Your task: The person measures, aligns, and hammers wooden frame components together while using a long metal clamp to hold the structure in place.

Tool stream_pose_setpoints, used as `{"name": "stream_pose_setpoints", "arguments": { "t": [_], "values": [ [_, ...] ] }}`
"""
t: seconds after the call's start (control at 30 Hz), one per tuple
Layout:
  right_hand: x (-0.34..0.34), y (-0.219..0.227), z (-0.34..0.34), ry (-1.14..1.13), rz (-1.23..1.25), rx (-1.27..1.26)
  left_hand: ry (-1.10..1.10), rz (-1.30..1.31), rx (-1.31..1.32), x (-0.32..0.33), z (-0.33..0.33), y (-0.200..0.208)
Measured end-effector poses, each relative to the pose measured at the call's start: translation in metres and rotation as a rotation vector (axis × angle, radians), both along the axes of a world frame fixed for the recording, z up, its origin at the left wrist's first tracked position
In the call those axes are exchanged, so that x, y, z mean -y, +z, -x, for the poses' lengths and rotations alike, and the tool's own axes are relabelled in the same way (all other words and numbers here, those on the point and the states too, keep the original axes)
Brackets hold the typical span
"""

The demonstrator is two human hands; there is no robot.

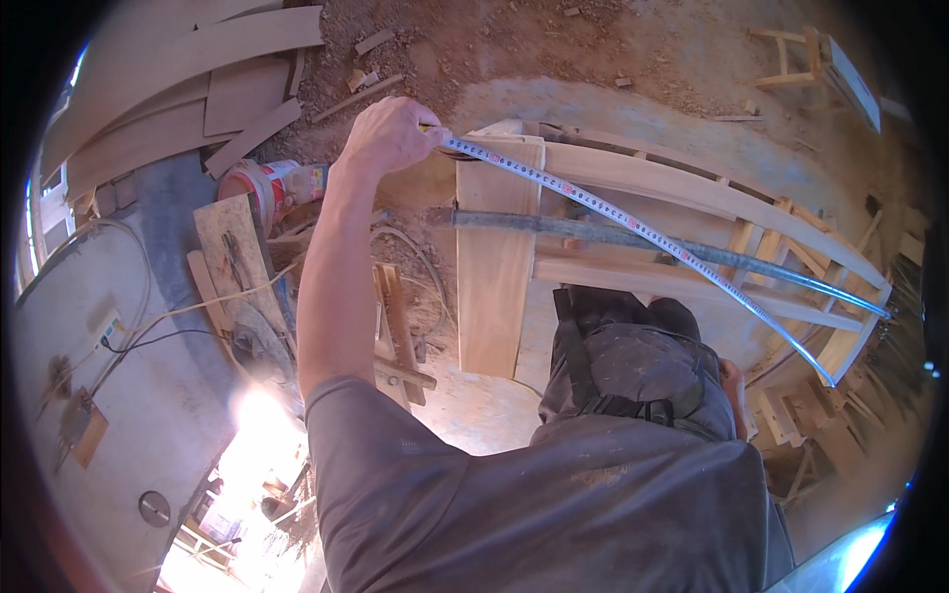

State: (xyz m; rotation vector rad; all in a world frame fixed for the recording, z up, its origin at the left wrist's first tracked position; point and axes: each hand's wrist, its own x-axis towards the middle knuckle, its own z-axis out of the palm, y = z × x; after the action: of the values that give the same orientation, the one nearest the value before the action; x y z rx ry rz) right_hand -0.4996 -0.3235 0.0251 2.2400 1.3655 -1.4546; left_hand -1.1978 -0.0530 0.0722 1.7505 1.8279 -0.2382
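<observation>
My left hand (390, 133) is closed around a tape measure at the left end of a pale wooden frame. Its white blade (633, 222) runs out slantwise across the frame to the far right corner, where the tip lies by the end rail. The frame (633, 168) has a wide board (499, 267) at the left and long rails joined by short crosspieces. A long metal bar clamp (613, 233) lies lengthwise between the rails. Of my right hand (734, 390) only a small part shows beside my body; its fingers are hidden.
Curved wooden panels (198, 59) are stacked at the upper left, above a red-and-white bucket (267, 188). Cables (198, 306) cross a pale surface at left. Wood pieces (791, 410) lie at right, and a small wooden frame (825, 69) stands on the dirt floor at upper right.
</observation>
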Motion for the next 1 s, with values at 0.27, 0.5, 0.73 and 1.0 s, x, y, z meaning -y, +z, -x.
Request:
{"name": "stream_pose_setpoints", "arguments": {
  "t": [0.27,0.5,0.73,1.0],
  "values": [
    [-0.023,0.003,0.003,0.004,0.042,-0.003,0.036,0.007,0.051,0.004,0.007,-0.003],
    [-0.04,0.008,0.017,0.012,-0.031,0.033,0.016,0.074,0.046,-0.004,0.004,0.001],
    [-0.058,0.012,0.018,-0.296,0.081,-0.06,0.011,0.083,0.053,-0.004,0.01,-0.004],
    [-0.076,0.016,0.011,-0.915,0.034,-0.329,0.057,0.117,0.057,-0.005,0.008,0.004]
  ]
}}
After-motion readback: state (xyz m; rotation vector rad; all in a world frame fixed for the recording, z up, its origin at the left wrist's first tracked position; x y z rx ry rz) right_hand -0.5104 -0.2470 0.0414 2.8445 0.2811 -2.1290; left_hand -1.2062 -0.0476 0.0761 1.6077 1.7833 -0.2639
